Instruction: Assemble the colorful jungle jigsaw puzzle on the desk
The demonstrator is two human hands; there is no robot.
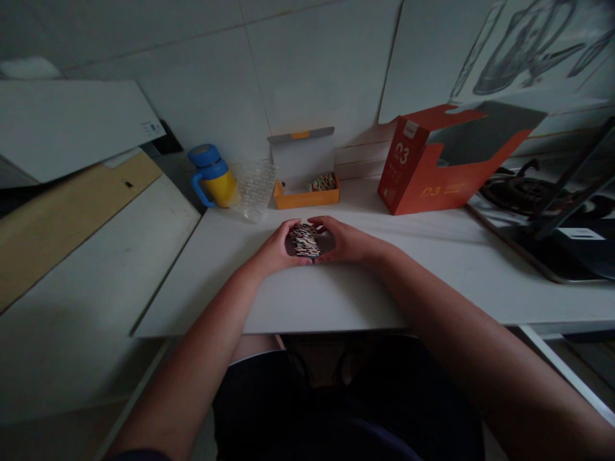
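Observation:
A stack of thin card-like pieces (306, 241) with uneven, many-coloured edges rests on the white table in front of me. My left hand (276, 248) curls around its left side, fingers at the back and thumb at the front. From the right, my right hand (346, 241) curves the same way, fingertips and thumb at the stack's edge, a dark gap showing inside the curl. Behind the hands stands an orange box (307, 200) with its lid up; similar pieces (324, 183) lie in its right part. What the pieces are exactly is too small to tell.
On the white table (317, 304), a blue and yellow mug (214, 178) and clear bubble wrap (254, 191) stand at the back left. A large cut-open orange carton (413, 169) is at the back right. Beyond it a black stand (567, 237) sits on a tray. White panels lean at left.

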